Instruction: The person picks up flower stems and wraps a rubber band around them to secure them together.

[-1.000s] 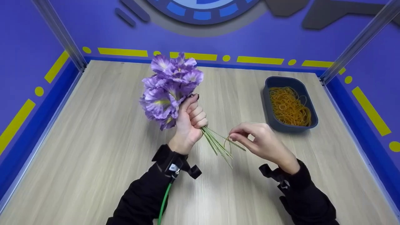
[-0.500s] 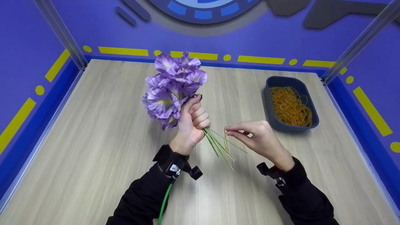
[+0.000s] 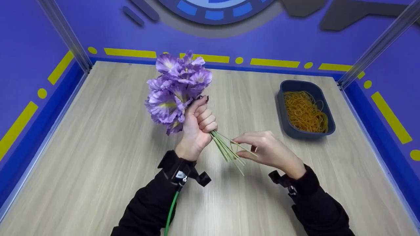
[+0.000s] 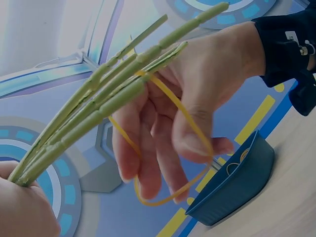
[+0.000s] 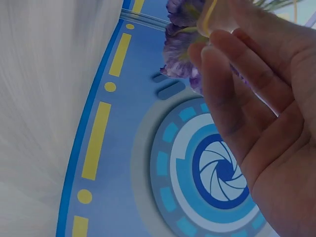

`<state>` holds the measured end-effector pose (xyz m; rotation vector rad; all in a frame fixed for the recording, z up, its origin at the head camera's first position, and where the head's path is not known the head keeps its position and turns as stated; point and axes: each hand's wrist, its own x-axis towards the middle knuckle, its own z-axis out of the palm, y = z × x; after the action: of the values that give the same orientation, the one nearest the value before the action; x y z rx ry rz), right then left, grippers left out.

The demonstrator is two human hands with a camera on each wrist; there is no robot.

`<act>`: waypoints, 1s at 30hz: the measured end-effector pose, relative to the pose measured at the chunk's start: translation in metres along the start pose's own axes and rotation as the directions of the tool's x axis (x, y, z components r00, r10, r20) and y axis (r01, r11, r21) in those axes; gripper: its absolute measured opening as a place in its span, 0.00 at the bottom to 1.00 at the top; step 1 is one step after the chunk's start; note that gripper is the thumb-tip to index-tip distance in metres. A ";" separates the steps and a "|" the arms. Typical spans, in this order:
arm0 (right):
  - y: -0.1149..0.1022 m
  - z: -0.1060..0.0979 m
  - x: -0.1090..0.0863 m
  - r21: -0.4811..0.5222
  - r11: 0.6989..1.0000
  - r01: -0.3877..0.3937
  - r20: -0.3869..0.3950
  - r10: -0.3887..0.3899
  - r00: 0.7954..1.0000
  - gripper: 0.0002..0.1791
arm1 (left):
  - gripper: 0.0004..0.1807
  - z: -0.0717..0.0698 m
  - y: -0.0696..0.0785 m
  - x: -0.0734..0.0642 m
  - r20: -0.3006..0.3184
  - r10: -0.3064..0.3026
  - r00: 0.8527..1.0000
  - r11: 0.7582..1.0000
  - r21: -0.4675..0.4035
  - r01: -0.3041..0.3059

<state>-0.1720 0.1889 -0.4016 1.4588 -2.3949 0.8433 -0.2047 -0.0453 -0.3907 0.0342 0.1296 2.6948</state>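
Note:
My left hand grips a bunch of purple artificial flowers around its green stems. The blooms stand above the fist, and the bare stem ends stick out below it, slanting right. At those ends, my right hand holds a thin yellow rubber band, with thumb and fingers spread apart inside the loop. In the left wrist view the band crosses the stems; whether it encircles all of them I cannot tell. Part of the band shows at a fingertip in the right wrist view.
A dark blue-grey tub of rubber bands stands on the wooden table at the right. Blue panels wall in the back and sides. A green cable runs along the left sleeve.
My right hand has moved left to the stem ends, and its pinched thumb and fingers have spread apart, stretching the rubber band. My left hand with the flowers has shifted only slightly.

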 end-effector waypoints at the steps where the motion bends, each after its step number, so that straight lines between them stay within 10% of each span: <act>1: 0.000 0.001 0.000 0.011 1.000 0.007 0.012 -0.008 1.000 0.16 | 0.31 0.000 0.001 0.000 0.003 0.002 1.000 1.000 -0.006 -0.001; 14: 0.000 0.005 -0.001 0.150 0.988 0.041 0.080 -0.054 0.995 0.18 | 0.29 0.003 0.006 -0.001 0.030 0.005 1.000 0.999 -0.041 -0.004; 30: 0.003 0.031 0.010 0.070 0.995 0.072 -0.174 -0.059 0.983 0.05 | 0.29 0.004 -0.005 -0.003 0.069 -0.013 0.998 1.000 -0.008 0.014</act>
<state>-0.1757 0.1649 -0.4238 1.4203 -2.2003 1.0106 -0.1998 -0.0418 -0.3877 0.1232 0.0976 2.6769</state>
